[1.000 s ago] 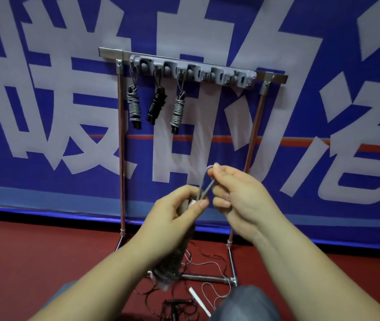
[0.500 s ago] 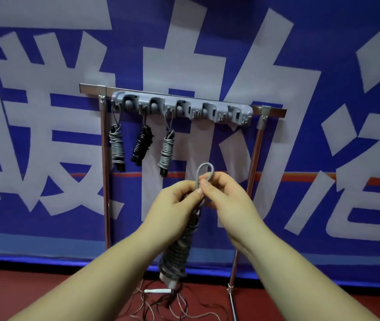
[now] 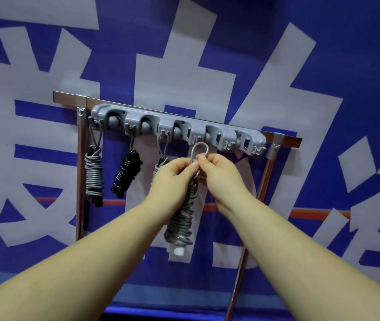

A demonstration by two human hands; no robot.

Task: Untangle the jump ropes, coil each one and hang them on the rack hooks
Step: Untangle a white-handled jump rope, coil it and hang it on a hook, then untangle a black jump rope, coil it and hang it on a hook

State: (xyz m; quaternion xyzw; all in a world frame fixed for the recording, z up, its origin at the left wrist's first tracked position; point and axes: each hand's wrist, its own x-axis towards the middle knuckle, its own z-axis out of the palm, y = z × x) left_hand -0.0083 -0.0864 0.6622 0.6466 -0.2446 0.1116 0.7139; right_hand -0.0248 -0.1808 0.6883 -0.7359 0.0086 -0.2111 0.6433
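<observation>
Since both hands (image 3: 198, 172) rose, the pinched grey rope (image 3: 181, 218) loop nears the rack hooks (image 3: 196, 139).

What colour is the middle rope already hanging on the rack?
Black, seen in the head view.

Rack frame (image 3: 265, 179) polished metal; hook strip (image 3: 179, 126) matt grey plastic.

Two hands hold up a gray coiled rope (image 3: 181, 221). The left hand (image 3: 172, 176) and the right hand (image 3: 220, 173) pinch its loop (image 3: 200, 149), just under the gray hook bar (image 3: 177, 129). A gray rope (image 3: 94, 176), a black rope (image 3: 126, 173) and another gray rope (image 3: 161, 163) hang on hooks. A blue banner (image 3: 277, 54) is behind.
</observation>
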